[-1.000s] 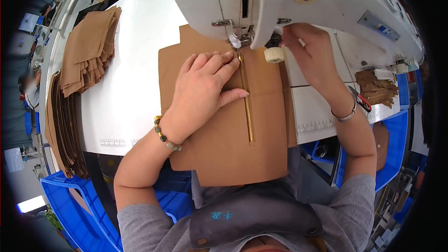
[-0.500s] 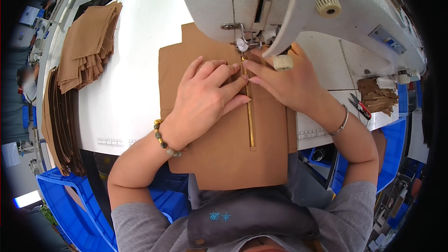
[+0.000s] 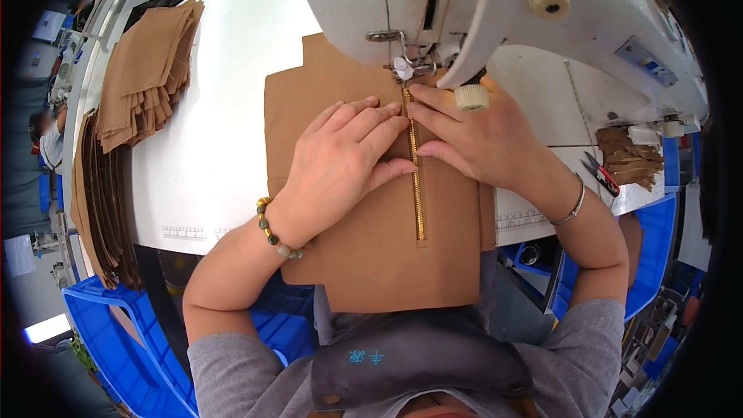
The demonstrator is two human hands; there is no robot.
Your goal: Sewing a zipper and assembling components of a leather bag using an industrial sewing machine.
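Observation:
A brown fabric panel [image 3: 387, 255] with a gold zipper [image 3: 418, 193] sewn down its middle lies on the white sewing table [image 3: 209, 155]. Its far end sits under the presser foot [image 3: 402, 70] of a white sewing machine [image 3: 495, 8]. My left hand [image 3: 340, 162] presses flat on the fabric just left of the zipper, fingers spread. My right hand [image 3: 472, 139] lies flat on the fabric to the right of the zipper, fingertips close to the foot. Neither hand grips anything.
A stack of brown fabric pieces [image 3: 147, 70] lies at the table's far left, with more hanging over the left edge [image 3: 101, 201]. Blue bins [image 3: 116, 333] stand below. Brown scraps [image 3: 627, 155] and small snips [image 3: 602, 174] rest at the right.
My right hand came down from the machine's right side and now lies flat on the fabric beside the zipper. The left hand stayed pressed on the fabric.

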